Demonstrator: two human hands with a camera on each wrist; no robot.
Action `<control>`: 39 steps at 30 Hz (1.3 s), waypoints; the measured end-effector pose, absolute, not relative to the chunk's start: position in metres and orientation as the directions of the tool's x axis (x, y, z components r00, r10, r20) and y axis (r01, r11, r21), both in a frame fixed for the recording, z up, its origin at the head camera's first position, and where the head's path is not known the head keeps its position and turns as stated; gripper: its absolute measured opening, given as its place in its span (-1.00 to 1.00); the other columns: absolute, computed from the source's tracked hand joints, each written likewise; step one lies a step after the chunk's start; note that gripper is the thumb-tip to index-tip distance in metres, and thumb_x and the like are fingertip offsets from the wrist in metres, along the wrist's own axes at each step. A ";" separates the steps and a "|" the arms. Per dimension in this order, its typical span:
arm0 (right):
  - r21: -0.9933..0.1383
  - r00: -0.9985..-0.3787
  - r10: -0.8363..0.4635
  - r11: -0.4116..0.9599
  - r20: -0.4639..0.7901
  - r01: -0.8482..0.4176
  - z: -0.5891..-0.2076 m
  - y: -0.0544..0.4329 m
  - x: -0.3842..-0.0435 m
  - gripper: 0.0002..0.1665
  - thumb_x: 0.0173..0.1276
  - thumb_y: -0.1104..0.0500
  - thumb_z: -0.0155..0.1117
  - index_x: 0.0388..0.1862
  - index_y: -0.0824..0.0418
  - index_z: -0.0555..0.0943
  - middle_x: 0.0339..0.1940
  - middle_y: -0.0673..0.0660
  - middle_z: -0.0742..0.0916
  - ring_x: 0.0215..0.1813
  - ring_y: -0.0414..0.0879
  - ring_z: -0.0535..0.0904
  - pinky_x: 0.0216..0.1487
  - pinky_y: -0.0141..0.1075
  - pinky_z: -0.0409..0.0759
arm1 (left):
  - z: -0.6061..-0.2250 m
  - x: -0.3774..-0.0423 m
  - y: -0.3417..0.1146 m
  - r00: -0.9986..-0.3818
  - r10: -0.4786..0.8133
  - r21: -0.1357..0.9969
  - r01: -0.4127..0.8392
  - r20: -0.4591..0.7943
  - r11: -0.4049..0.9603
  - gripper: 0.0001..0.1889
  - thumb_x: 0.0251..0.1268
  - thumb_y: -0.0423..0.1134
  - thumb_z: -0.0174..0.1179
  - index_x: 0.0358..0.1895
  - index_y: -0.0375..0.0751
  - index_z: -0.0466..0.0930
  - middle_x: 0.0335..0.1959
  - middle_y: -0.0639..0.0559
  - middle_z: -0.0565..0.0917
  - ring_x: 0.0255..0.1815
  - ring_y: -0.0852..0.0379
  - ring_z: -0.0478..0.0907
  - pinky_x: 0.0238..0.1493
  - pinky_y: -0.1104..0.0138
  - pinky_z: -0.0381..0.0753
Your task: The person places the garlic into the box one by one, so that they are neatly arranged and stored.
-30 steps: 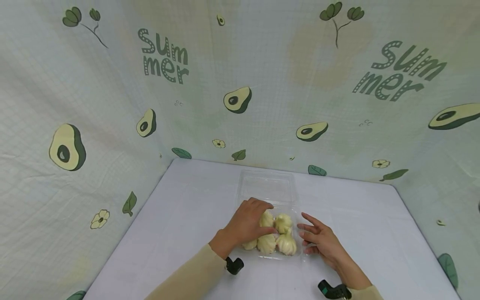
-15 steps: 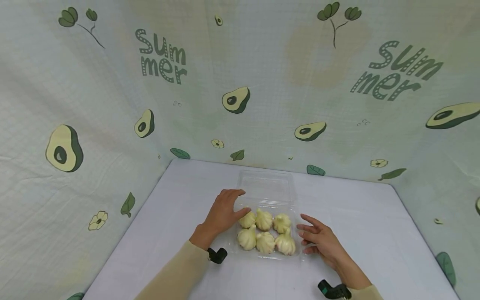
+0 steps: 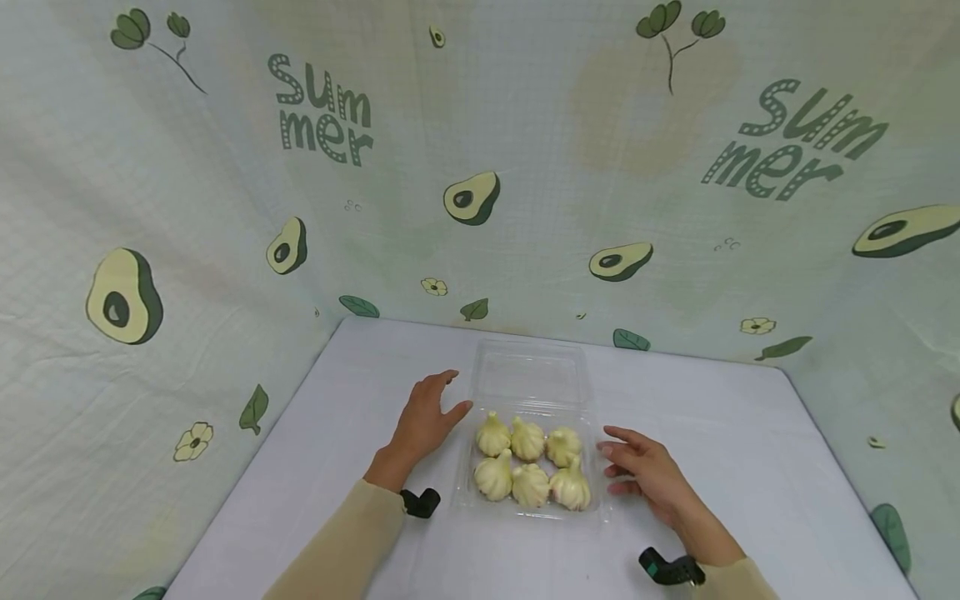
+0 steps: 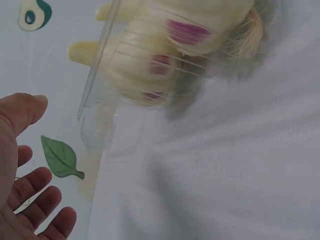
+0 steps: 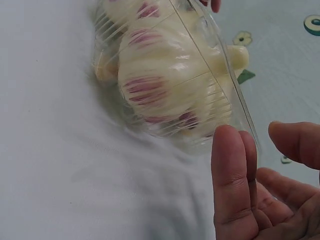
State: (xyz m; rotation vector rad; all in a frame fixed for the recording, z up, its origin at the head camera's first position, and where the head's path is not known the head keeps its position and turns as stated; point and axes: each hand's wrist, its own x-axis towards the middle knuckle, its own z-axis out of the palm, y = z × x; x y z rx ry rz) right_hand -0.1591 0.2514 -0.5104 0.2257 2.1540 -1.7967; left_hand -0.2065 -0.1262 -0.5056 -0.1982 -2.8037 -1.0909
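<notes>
A clear plastic clamshell box (image 3: 597, 500) lies on the table with its lid (image 3: 531, 375) folded back. Inside it, several garlic bulbs (image 3: 530, 485) sit in two rows. My left hand (image 3: 422, 419) is just left of the box, holding nothing, with thumb and fingers spread apart. On the opposite side, my right hand (image 3: 647, 468) stays close to the box's right edge, its fingers relaxed and holding nothing. The right wrist view shows a purple-streaked garlic bulb (image 5: 165, 70) through the box wall, just beyond the fingertips (image 5: 230, 150). Similar bulbs (image 4: 145, 65) show through the plastic in the left wrist view.
A white cloth covers the table (image 3: 360, 367). Behind and at both sides rises a pale curtain (image 3: 525, 125) printed with avocados, leaves and lettering. Each wrist wears a black camera mount, the left one (image 3: 422, 503) near the box's front left corner.
My left hand has moved left from over the garlic bulbs to outside the box, uncovering both rows. My right hand has barely shifted.
</notes>
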 end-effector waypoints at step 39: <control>-0.921 -0.886 -0.257 0.160 -0.386 0.355 -0.511 0.257 -0.160 0.00 0.43 0.34 0.35 0.73 0.21 0.09 0.15 0.26 0.67 -0.11 -0.09 0.68 -0.30 -0.25 0.80 | -0.521 -0.262 -0.107 -0.949 0.115 0.929 -0.254 -0.293 0.269 -0.38 0.58 -0.10 0.24 0.57 -0.25 0.37 0.27 -0.20 0.66 -0.07 0.10 0.67 -0.13 0.29 0.79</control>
